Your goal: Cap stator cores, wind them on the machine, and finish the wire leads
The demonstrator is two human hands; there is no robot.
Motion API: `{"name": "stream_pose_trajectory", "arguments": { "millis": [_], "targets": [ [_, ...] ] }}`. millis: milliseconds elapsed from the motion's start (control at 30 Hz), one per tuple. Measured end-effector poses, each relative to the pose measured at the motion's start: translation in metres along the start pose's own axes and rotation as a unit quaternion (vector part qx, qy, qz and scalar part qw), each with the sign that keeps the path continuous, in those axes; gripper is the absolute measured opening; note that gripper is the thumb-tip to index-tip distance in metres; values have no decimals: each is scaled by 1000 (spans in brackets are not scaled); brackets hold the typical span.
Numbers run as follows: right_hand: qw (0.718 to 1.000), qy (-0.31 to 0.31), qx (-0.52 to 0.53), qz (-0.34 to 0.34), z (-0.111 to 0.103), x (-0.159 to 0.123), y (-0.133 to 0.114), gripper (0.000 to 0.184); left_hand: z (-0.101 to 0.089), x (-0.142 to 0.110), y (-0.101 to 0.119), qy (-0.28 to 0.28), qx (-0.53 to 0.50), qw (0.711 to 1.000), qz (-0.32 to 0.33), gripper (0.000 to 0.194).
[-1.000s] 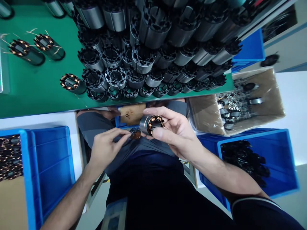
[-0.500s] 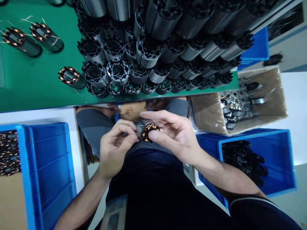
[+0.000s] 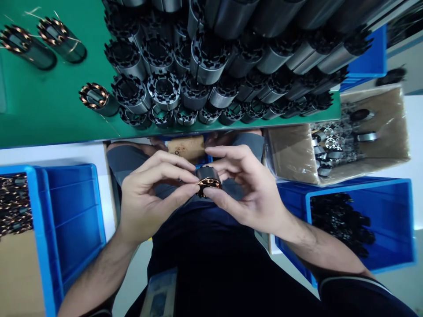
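left grip: thumb-and-fingers pinch | right grip: curled inward | forearms: converging

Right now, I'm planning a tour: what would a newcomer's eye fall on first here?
Most likely the rows of metal cores crowding the green table at top. Next, at centre below it, the right hand holds a copper-wound core, the left hand against it. A blue bin sits lower right.

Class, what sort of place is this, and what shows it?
Probably a factory assembly workshop: rows of toothed grey metal cylinders stand on a green flat tabletop, and a blue rectangular bin holds dark parts.
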State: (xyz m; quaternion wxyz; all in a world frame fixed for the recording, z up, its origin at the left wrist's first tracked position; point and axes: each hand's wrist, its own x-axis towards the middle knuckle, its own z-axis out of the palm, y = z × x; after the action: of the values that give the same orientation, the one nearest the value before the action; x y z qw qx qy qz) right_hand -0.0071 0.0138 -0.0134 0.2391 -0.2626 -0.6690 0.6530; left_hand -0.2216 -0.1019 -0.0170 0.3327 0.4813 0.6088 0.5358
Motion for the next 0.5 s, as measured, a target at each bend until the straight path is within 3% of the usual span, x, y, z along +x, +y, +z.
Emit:
{"name": "stream_pose_trajectory", "arguments": {
  "millis": [133,233,300,367,467,500],
  "targets": [
    [999,21,32,31,3,-1,6,62,4,-5,-6,-31,33,998,-36,10],
    [993,26,101,63,2,-2,4,59,1,-8,-27,-49,33,996,-65,12],
    [991,26,115,69,0,-2,0,56,-5,-9,-40,-30,47,996,-76,16],
    [992,27,98,72,0,-1,-3,52,-11,-10,-43,18,64,997,-40,20],
    [995,23,52,77,4,2,-4,49,-8,-11,-27,56,110,989,77,73],
    [996,18,39,77,6,4,-4,48,-4,-12,-19,51,133,984,111,80]
  ]
}}
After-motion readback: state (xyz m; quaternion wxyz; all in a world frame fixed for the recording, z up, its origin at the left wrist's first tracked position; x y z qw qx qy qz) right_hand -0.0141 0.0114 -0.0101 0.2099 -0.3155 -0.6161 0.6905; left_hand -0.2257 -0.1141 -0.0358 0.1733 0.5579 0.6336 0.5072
